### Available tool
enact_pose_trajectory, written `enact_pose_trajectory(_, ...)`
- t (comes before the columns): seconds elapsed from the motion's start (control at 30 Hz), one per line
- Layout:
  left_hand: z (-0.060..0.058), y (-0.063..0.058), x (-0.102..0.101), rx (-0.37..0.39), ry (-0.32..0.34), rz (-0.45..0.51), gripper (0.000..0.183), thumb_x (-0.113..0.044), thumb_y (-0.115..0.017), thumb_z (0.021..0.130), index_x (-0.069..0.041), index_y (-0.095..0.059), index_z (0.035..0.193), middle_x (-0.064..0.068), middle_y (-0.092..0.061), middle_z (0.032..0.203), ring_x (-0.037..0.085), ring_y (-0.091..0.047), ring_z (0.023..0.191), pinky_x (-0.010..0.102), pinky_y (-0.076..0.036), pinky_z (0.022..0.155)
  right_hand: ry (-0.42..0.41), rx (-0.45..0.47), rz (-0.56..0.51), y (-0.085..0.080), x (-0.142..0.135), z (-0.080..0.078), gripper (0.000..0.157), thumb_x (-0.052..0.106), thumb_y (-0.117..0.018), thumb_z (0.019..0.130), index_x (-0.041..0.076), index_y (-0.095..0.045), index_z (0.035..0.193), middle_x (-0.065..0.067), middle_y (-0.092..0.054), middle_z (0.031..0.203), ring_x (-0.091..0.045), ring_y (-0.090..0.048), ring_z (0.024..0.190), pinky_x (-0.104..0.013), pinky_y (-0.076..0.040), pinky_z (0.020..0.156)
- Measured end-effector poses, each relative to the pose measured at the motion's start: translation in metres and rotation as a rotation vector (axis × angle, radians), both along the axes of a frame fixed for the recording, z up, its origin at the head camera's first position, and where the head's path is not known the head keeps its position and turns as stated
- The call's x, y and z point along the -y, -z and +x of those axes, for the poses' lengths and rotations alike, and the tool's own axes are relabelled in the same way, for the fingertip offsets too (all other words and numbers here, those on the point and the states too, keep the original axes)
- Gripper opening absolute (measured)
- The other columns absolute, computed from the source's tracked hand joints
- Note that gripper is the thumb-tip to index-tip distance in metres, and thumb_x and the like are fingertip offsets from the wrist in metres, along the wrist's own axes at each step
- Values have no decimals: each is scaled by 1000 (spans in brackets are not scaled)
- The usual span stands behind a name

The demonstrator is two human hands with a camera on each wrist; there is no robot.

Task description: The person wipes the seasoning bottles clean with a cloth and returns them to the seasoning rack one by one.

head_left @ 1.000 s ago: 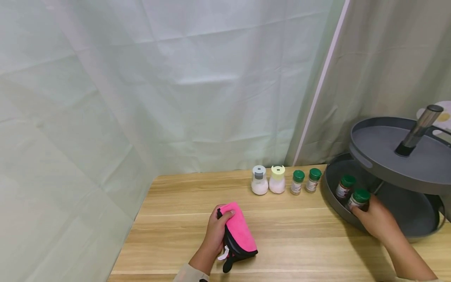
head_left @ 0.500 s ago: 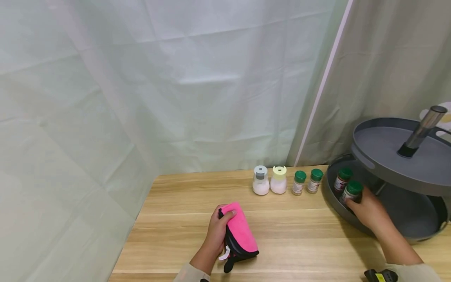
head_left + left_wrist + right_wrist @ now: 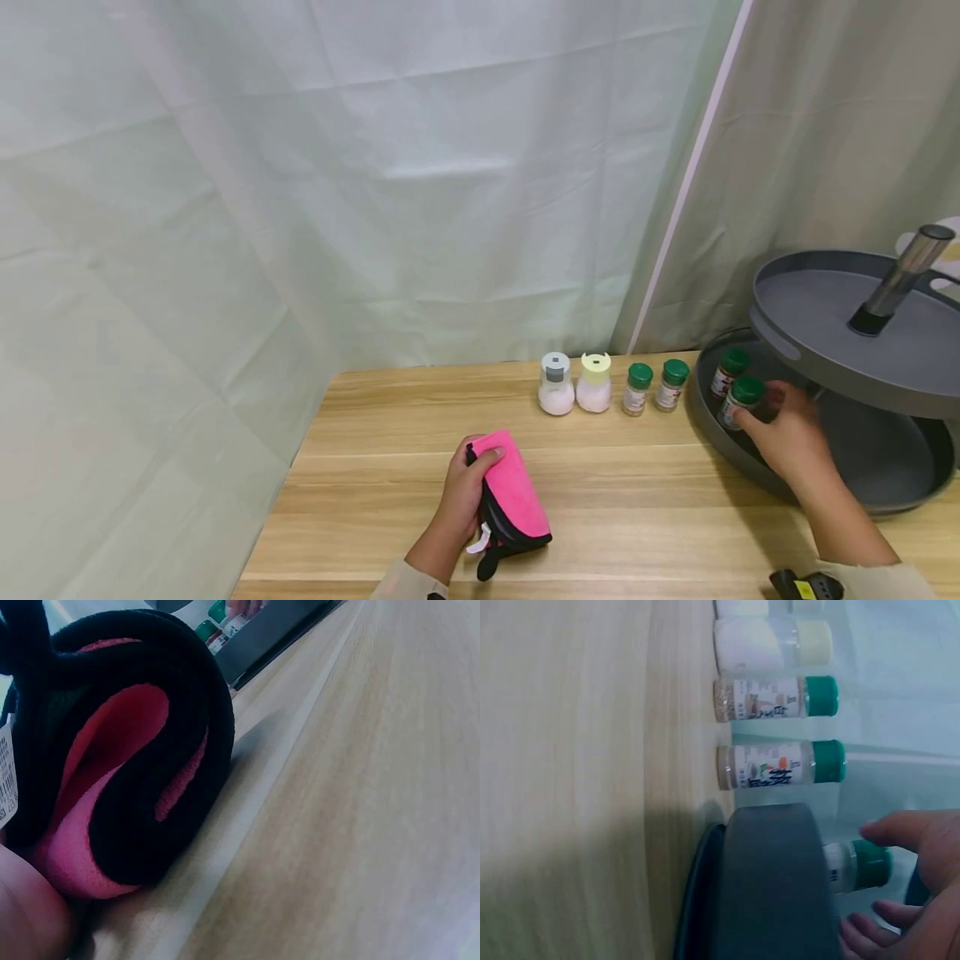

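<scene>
My left hand (image 3: 459,492) grips a rolled pink cloth (image 3: 517,496) with black edging and a white tag, resting on the table. The left wrist view looks into the end of the cloth roll (image 3: 217,727), its layers of pink and black curled together. At the right, my right hand (image 3: 797,437) reaches into the lower tray (image 3: 862,442) of a dark grey two-tier stand. Its thumb and fingers are spread around a green-capped spice jar (image 3: 742,400), which stands upright. Just behind that jar is another green-capped jar (image 3: 729,371). The right wrist view shows fingers apart beside the jar's green cap (image 3: 874,864).
Along the table's back edge stand a grey-topped white bottle (image 3: 556,387), a yellow-topped white bottle (image 3: 595,387) and two green-capped jars (image 3: 636,392). The stand's upper tray (image 3: 817,308), with a metal post (image 3: 903,271), overhangs the lower one. A pale curtain (image 3: 465,208) hangs behind.
My right hand has moved left and back inside the lower tray with the spice jar, and its fingers have now loosened from the jar. The left hand and cloth stay in place.
</scene>
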State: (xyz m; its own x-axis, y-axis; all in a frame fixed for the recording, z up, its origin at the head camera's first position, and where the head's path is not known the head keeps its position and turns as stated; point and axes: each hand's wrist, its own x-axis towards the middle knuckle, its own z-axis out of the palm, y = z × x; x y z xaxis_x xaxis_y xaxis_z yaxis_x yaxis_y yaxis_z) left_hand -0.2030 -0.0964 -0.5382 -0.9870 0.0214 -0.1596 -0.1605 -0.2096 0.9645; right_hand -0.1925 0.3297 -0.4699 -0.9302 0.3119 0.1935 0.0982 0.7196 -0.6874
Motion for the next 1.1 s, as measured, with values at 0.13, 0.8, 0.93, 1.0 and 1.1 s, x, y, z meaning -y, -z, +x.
enact_pose_trajectory(0.13,0,0,0,4,-3,-6,29,-19,-73,89,-9,-58,112,-3,-65,95,11,-62,89,26,-53,82,102,-155,-5,-11,14,10,62,19,-72,90,-9,-43,137,-33,-44,129,-40,-49,109,-27,-37,79)
enact_pose_trajectory(0.8,0,0,0,6,4,-10,29,-19,-72,90,-9,-58,113,-3,-65,95,11,-62,89,27,-53,82,-281,-171,118,-18,65,-22,50,16,-64,99,1,-48,143,-30,-36,146,-52,-46,124,-67,-45,90)
enact_pose_trajectory(0.93,0,0,0,5,3,-5,28,-18,-72,90,-9,-58,112,-3,-65,95,11,-62,88,26,-53,81,-258,-100,143,-14,66,-36,58,13,-64,97,-1,-41,149,-34,-30,151,-57,-44,127,-70,-42,95)
enact_pose_trajectory(1.0,0,0,0,4,1,-4,28,-18,-72,89,-8,-58,111,-3,-65,94,11,-62,88,26,-53,81,-249,-31,142,-13,67,-42,63,15,-62,99,-1,-35,153,-36,-27,153,-59,-42,128,-71,-41,97)
enact_pose_trajectory(1.1,0,-1,0,2,0,-6,27,-18,-72,89,-8,-58,111,-3,-65,94,11,-62,88,26,-53,81,-244,64,136,-12,66,-49,68,18,-59,100,-2,-26,156,-40,-23,153,-62,-39,130,-72,-39,99)
